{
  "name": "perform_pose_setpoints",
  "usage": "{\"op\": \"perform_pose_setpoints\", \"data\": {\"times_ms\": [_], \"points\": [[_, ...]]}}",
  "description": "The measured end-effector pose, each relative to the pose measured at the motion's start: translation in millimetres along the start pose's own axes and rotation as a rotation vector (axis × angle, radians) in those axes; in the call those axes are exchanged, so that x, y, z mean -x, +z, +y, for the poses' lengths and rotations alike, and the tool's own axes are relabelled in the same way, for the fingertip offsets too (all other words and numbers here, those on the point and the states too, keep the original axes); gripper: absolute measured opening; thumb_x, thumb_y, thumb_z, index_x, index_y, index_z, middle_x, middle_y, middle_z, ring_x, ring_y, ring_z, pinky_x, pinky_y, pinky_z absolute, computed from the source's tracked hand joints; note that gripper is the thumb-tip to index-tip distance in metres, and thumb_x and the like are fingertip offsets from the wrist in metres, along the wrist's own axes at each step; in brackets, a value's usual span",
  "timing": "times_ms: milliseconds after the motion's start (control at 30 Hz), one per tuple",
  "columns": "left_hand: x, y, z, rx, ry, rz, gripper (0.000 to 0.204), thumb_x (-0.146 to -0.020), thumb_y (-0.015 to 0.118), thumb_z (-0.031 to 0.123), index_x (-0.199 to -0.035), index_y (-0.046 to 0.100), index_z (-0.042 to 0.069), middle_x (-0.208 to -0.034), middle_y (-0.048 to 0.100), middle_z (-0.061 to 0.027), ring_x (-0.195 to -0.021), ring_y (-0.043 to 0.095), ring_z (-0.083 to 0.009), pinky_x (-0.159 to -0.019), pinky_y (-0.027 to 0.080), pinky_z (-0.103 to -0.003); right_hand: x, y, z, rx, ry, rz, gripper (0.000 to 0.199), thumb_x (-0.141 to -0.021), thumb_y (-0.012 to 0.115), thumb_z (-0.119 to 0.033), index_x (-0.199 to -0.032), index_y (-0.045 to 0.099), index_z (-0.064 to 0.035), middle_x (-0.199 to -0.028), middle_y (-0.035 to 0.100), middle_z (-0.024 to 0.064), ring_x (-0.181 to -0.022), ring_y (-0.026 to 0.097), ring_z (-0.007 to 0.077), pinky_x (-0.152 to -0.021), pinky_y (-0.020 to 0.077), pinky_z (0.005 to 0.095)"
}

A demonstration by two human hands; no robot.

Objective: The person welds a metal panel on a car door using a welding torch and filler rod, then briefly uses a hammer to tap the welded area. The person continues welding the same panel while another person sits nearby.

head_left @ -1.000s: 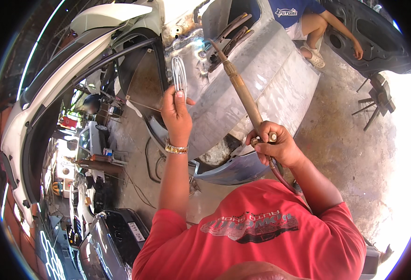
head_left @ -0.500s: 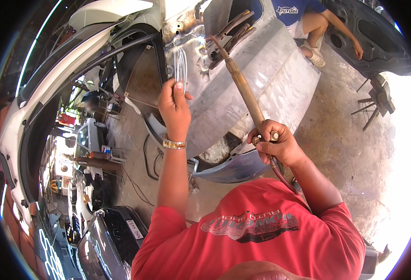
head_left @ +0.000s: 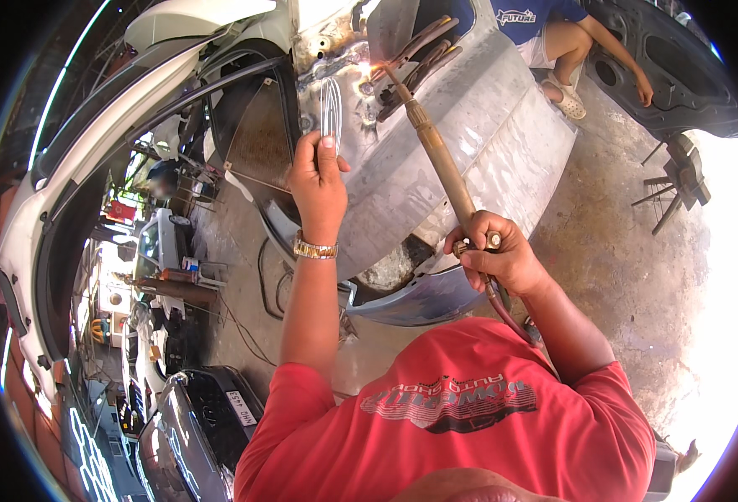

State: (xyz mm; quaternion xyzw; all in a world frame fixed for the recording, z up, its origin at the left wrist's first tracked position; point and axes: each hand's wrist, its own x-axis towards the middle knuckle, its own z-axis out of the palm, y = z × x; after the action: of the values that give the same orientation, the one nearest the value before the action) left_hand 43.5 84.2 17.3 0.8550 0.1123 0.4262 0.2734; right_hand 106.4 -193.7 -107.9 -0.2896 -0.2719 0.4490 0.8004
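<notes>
A looped bundle of thin silvery wire [head_left: 330, 109] is pinched between the thumb and fingers of my left hand [head_left: 318, 188], its loops standing up against the bare metal. My right hand [head_left: 507, 255] is closed round the valve end of a long brass gas torch [head_left: 444, 163]. A hose runs from the torch down past my right forearm. The torch's narrow tip points up and left at a scorched part of the car body metal [head_left: 352, 67], where a bright orange-white glow shows. The wire's upper end is near that glow; whether they touch I cannot tell.
A bare grey car panel [head_left: 494, 100] spreads below the torch. Rusty bars or hoses [head_left: 427, 50] lie behind its tip. A person in a blue shirt [head_left: 545, 17] sits at upper right, by a dark panel [head_left: 662, 67] and a small stool [head_left: 678, 180]. An open car door [head_left: 260, 125] stands left.
My left hand has shifted slightly up and right with the wire. The glow at the torch tip has turned orange and brighter. My right hand stays nearly in place.
</notes>
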Motion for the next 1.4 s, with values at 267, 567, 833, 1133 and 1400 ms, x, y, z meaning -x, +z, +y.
{"op": "perform_pose_setpoints", "data": {"times_ms": [267,567,833,1133,1400], "points": [[1.1,0.9,3.6,0.009,-0.011,0.007,0.021,-0.110,0.060,0.021,-0.108,0.068,0.002,-0.082,0.070,-0.0041,-0.063,0.065,-0.0093,-0.058,0.050,-0.027,-0.5,-0.4,-1.3,0.010,-0.003,0.001,0.028,-0.092,0.068,0.010,-0.092,0.050,-0.0115,-0.114,0.069,0.0217,-0.057,0.069,0.0128,-0.046,0.0548,0.0233],[-1.1,3.4,8.2,0.000,-0.033,0.001,0.022,-0.110,0.059,0.021,-0.108,0.068,0.002,-0.080,0.070,-0.0037,-0.063,0.065,-0.0093,-0.058,0.051,-0.027,-1.4,-0.5,-1.3,0.006,-0.010,-0.002,0.028,-0.092,0.068,0.010,-0.091,0.051,-0.0119,-0.114,0.069,0.0223,-0.057,0.069,0.0122,-0.047,0.0549,0.0227],[-2.3,3.3,4.5,0.024,-0.031,0.004,0.021,-0.111,0.058,0.020,-0.110,0.067,0.001,-0.086,0.071,-0.0047,-0.063,0.064,-0.0093,-0.058,0.051,-0.028,-1.7,-1.5,-0.1,0.011,-0.019,0.001,0.028,-0.093,0.068,0.010,-0.092,0.051,-0.0123,-0.113,0.069,0.0220,-0.057,0.069,0.0123,-0.046,0.0548,0.0224],[-1.3,3.3,7.8,0.011,-0.044,-0.013,0.026,-0.112,0.056,0.025,-0.111,0.067,0.002,-0.084,0.067,-0.0032,-0.067,0.063,-0.0094,-0.061,0.050,-0.028,-1.0,-1.2,-0.7,-0.010,-0.026,-0.006,0.028,-0.092,0.069,0.010,-0.092,0.051,-0.0120,-0.113,0.069,0.0221,-0.057,0.069,0.0125,-0.046,0.0552,0.0226],[-1.4,4.9,4.5,0.032,-0.027,0.002,0.022,-0.111,0.058,0.021,-0.110,0.067,0.001,-0.086,0.071,-0.0047,-0.063,0.064,-0.0091,-0.058,0.052,-0.028,-1.3,-1.5,-0.5,-0.007,-0.025,-0.007,0.028,-0.092,0.069,0.010,-0.091,0.051,-0.0118,-0.113,0.069,0.0229,-0.057,0.069,0.0130,-0.046,0.0550,0.0228]]}}
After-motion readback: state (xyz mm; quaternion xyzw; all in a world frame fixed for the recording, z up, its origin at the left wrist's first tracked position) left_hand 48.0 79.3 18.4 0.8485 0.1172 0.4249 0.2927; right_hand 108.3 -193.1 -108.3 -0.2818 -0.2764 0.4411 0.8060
